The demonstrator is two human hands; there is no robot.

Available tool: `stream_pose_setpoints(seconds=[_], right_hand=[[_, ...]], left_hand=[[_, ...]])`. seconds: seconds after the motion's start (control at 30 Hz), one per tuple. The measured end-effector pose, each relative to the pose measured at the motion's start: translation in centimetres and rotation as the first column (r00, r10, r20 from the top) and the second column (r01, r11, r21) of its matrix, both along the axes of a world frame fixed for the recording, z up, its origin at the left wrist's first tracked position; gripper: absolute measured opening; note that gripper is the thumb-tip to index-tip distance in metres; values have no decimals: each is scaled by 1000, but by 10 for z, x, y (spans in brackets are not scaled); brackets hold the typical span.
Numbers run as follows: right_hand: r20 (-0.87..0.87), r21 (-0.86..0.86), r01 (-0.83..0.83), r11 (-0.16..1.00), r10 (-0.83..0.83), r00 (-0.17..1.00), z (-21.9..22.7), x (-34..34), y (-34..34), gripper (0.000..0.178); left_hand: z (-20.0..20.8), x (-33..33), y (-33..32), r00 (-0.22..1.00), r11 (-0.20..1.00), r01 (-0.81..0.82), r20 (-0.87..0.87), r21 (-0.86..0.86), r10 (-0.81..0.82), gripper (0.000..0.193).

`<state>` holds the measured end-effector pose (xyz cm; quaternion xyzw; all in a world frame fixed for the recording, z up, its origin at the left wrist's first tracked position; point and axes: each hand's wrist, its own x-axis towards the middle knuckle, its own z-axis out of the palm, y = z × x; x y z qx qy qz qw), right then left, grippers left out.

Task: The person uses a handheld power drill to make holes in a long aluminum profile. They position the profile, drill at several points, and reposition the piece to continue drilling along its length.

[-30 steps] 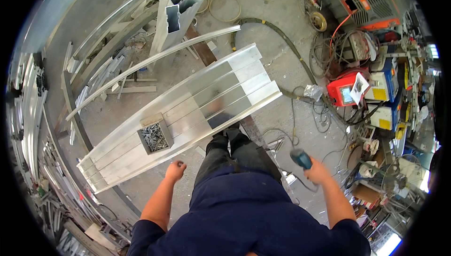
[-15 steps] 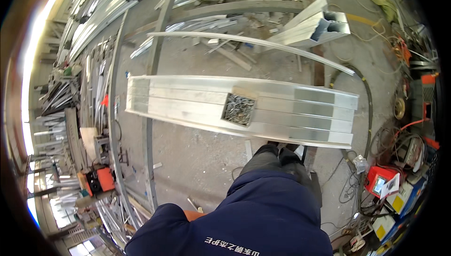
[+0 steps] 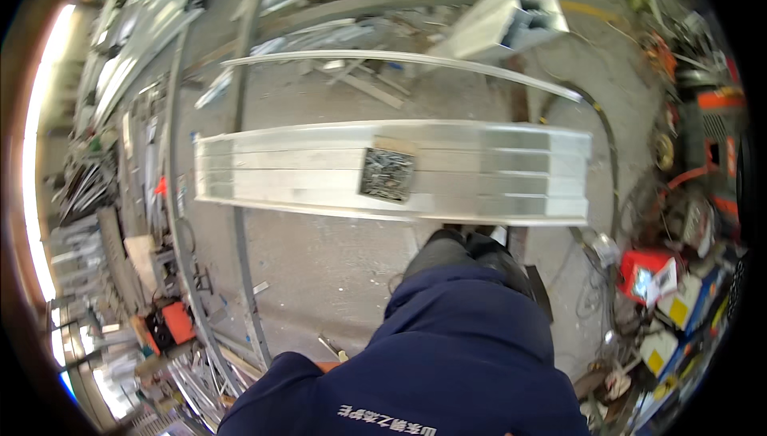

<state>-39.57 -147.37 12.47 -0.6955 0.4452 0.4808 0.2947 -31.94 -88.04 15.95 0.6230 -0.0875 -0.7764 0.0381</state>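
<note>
Before me, white and silver metal profiles [image 3: 296, 180] lie side by side across supports. On them sits an open box of small metal fasteners [image 3: 387, 175], probably screws. The left dark blue sleeve [image 3: 276, 384] is bent, and only a sliver of skin shows beside it; the fingers are hidden. Just beyond that skin is a small light-coloured piece [image 3: 342, 355] by a thin grey bar; I cannot tell if it is held. My right hand is out of sight below my jacket [image 3: 471, 356]. Neither hand is seen touching the profiles.
A long thin strip [image 3: 399, 57] spans the frame rails beyond the profiles. Farther right stand hollow box sections [image 3: 499, 24]. Cables, a red machine [image 3: 645, 272] and tools crowd the right side. Metal stock and an orange-black machine [image 3: 169, 324] lie at left.
The view has turned slightly, so the profiles and the fastener box appear shifted left and a little less tilted. The box rests in the same place on the profiles.
</note>
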Motion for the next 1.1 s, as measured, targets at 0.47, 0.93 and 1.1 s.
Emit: stream_pose_setpoints(seconds=[0.47, 0.93, 1.1], right_hand=[[187, -80, 245, 966, -227, 956, -10, 9, -83, 47], [584, 208, 501, 840, -518, 625, 49, 120, -51, 48], [454, 26, 566, 824, -514, 728, 45, 73, -68, 45]], left_hand=[[-30, 149, 25, 859, 861, 507, 52, 40, -509, 38], [7, 282, -67, 813, 865, 496, 389, -72, -434, 55], [10, 256, -61, 900, 926, 369, 283, -85, -332, 65]])
